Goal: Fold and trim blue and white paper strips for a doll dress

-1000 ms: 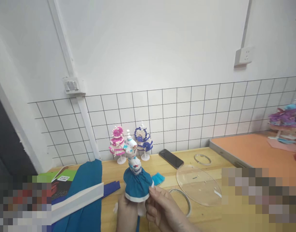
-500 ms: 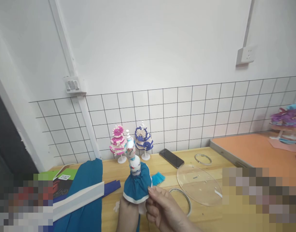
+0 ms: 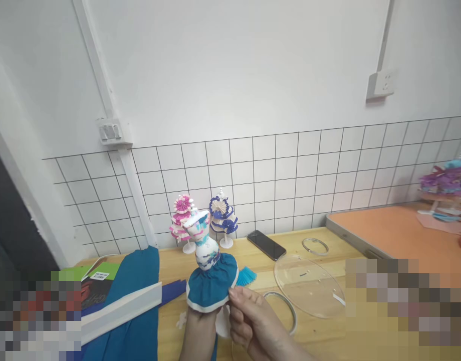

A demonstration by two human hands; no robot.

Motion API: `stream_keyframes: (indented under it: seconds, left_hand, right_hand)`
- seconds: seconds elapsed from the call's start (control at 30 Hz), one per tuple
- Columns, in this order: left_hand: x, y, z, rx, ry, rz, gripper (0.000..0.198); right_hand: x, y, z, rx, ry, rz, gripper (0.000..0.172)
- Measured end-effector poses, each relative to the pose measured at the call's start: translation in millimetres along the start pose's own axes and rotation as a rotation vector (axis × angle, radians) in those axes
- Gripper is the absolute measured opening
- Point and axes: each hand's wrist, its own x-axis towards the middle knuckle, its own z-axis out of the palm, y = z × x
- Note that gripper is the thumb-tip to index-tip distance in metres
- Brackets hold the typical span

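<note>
A small dress-form mannequin (image 3: pixel 207 250), white with blue and multicoloured patches, is held up in front of me. Around its lower part sits a gathered teal skirt (image 3: pixel 211 283) with a white hem. My left hand (image 3: pixel 199 333) comes up beneath the skirt and holds the mannequin from below; the cloth hides its fingers. With thumb and fingers closed, my right hand (image 3: pixel 255 316) pinches the hem at the skirt's right side. Part of a white round base (image 3: pixel 223 321) shows between my hands. Just behind the skirt lies a pleated bright-blue piece (image 3: pixel 247 276).
Two decorated stands, one pink (image 3: pixel 183 218) and one navy (image 3: pixel 223 220), stand by the wall grid. Teal fabric (image 3: pixel 140 281) and a white strip (image 3: pixel 121 312) lie left. A phone (image 3: pixel 267 244), clear disc (image 3: pixel 309 286), tape roll (image 3: pixel 293 321) and thin ring (image 3: pixel 315 245) lie right.
The mannequin has turned and tilted, its upper part leaning left and its flat top now showing. The skirt has shifted slightly left with it. My right hand stays at the hem.
</note>
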Motion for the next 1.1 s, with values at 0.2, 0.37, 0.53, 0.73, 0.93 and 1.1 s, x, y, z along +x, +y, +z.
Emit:
stream_keyframes:
  seconds: [0.2,0.37,0.53,0.73,0.93,1.1]
  left_hand:
    - [-11.0,-4.4,-4.9,-0.052,0.027,-0.066,0.033]
    - [-9.5,-0.1,-4.2,-0.130,-0.001,-0.184,0.035]
    - [-10.0,7.1,-1.8,-0.166,-0.025,-0.221,0.028]
    - [-12.6,15.1,-1.8,-0.189,-0.021,-0.284,0.026]
    - [-10.7,25.4,-1.3,-0.285,-0.035,-0.376,0.027]
    - [-12.0,34.5,0.7,-0.305,-0.164,-0.378,0.035]
  right_hand:
    - [-1.4,-3.8,2.0,-0.091,0.037,-0.030,0.042]
    - [-1.3,-3.8,4.2,-0.115,0.039,-0.059,0.045]
    - [0.0,-4.7,3.2,-0.076,0.050,-0.071,0.049]
    - [0.5,-4.2,-0.9,-0.019,0.082,-0.039,0.043]
    - [3.7,-8.6,-3.9,-0.183,0.233,-0.105,0.049]
    - [3.6,-32.6,-10.6,-0.590,0.414,-0.493,0.035]
